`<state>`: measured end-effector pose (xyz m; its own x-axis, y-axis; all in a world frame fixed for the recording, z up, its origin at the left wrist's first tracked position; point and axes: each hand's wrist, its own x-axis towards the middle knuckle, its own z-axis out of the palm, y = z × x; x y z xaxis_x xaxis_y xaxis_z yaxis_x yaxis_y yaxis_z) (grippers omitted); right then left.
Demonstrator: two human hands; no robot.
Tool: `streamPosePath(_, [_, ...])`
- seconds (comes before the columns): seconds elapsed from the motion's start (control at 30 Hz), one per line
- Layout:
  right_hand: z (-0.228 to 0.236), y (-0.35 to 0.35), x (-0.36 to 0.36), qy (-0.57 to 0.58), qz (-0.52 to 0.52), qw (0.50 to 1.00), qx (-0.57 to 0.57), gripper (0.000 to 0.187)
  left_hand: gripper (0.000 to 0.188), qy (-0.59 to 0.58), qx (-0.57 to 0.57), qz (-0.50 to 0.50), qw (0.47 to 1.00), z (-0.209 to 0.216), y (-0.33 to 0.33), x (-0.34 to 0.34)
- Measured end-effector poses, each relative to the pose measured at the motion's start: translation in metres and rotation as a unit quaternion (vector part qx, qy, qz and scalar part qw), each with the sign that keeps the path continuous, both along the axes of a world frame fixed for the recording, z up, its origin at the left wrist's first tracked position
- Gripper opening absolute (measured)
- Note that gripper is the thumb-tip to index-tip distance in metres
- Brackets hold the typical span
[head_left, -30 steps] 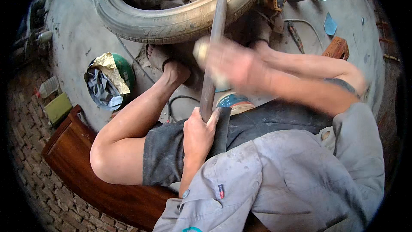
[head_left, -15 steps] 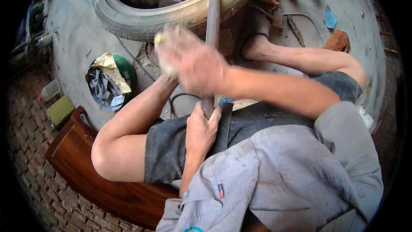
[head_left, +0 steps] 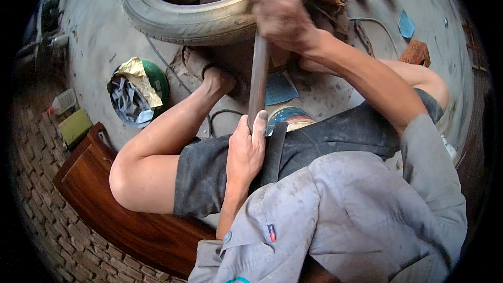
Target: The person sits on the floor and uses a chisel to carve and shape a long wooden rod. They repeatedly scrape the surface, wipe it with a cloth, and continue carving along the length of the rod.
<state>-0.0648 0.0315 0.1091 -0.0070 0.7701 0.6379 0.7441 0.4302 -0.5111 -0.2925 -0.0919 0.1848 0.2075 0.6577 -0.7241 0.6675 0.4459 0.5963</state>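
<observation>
"What's the biggest thing in front of you?"

"The tyre (head_left: 173, 30). It's on the floor by my feet, lying beyond the bar (head_left: 258, 76) I hold."

"And the bar itself?"

"Between my knees, running away from my lap toward the tyre. Its far end is lost behind my right hand (head_left: 285, 18), so I can't tell whether it touches the rubber."

"How would you expect it to handle?"

"Stiff, I'd judge, and probably wood. Not very heavy for its length, but long enough to tip if held only at the near end. It looks sturdy, and dull rather than slick, though dust on it could let a palm slide."

"What's smaller, round about?"

"A green bucket (head_left: 161, 85) with cloth stuffed in it, off to my left, and a tub (head_left: 289, 119) just beyond my lap, beside the bar."

"Your hands, then?"

"My right is at the far part of the bar, blurred, some fingers stretched out; I can't tell whether it grips anything. My left hand (head_left: 246, 149) is clamped round the near end, thumb along it. I'd take hold there, close to my body, where I can best check any twist."
</observation>
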Motion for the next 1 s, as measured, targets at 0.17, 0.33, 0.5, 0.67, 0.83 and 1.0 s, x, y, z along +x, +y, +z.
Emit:
streamPosePath(0.17, [0.034,-0.111,0.013,-0.135,0.123,0.943,-0.279,0.079,0.048,0.011,0.025,-0.041,0.999,-0.004,0.002,0.002])
streamPosePath(0.33, [0.025,-0.136,-0.017,-0.117,0.142,0.936,-0.300,0.077,0.047,0.029,0.035,-0.032,0.998,0.004,0.003,0.006])
streamPosePath(0.5, [0.015,-0.149,-0.015,-0.121,0.148,0.937,-0.292,0.074,0.043,0.035,0.036,-0.044,0.998,-0.002,0.001,0.004])
streamPosePath(0.67, [0.013,-0.157,-0.011,-0.104,0.157,0.935,-0.300,0.077,0.040,0.008,0.051,-0.024,0.998,-0.001,-0.001,0.004])
streamPosePath(0.83, [0.021,-0.152,-0.016,-0.103,0.160,0.932,-0.308,0.076,0.038,0.017,0.070,-0.042,0.997,-0.001,0.000,0.004])
streamPosePath(1.0, [0.018,-0.156,-0.011,-0.087,0.149,0.943,-0.284,0.074,0.040,0.017,0.036,-0.021,0.999,0.000,0.001,0.006])
